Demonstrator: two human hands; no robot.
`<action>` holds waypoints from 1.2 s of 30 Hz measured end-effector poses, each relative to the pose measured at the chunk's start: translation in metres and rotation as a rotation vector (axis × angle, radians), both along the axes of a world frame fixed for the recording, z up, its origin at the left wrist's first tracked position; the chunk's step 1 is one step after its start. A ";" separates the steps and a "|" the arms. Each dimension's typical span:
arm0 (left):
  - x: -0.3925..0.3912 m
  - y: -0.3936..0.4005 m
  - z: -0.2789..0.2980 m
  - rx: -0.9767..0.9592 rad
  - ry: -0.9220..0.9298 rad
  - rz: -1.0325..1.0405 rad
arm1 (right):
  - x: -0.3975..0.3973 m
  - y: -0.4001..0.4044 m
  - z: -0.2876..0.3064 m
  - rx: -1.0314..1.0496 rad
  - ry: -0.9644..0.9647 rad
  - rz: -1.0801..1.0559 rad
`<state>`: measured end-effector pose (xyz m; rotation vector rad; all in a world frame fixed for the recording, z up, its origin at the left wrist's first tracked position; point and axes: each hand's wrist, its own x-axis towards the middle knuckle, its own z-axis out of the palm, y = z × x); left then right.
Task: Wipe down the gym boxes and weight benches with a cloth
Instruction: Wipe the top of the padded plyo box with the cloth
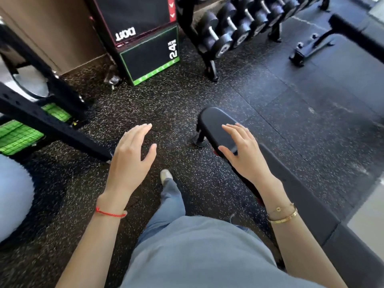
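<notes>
A black padded weight bench (215,124) runs from the centre toward the lower right. My right hand (242,151) hovers over its near end, fingers spread, holding nothing. Over the speckled floor to the left, my left hand (132,154) is open and empty too. Two black gym boxes are stacked at the back: one with green trim marked 24 (150,57), and above it one with red trim (133,15). No cloth is in view.
A dumbbell rack (239,30) stands at the back right, with a second bench (340,32) beyond it. A black machine frame (41,119) with green plates fills the left side. A pale ball (12,194) sits at the left edge. My leg and shoe (166,175) point forward.
</notes>
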<state>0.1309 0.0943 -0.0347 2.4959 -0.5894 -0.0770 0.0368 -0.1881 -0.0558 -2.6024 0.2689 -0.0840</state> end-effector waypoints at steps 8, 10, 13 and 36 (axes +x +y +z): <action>0.151 0.052 0.006 0.042 -0.060 0.127 | 0.198 0.043 0.010 0.034 -0.049 0.125; 0.183 0.062 0.006 0.055 -0.061 0.154 | 0.236 0.054 0.012 0.046 -0.051 0.162; 0.229 0.069 0.008 0.065 -0.038 0.205 | 0.288 0.064 0.013 0.060 -0.031 0.202; 0.703 -0.003 0.018 0.020 -0.089 0.397 | 0.806 -0.009 0.028 0.031 -0.067 0.369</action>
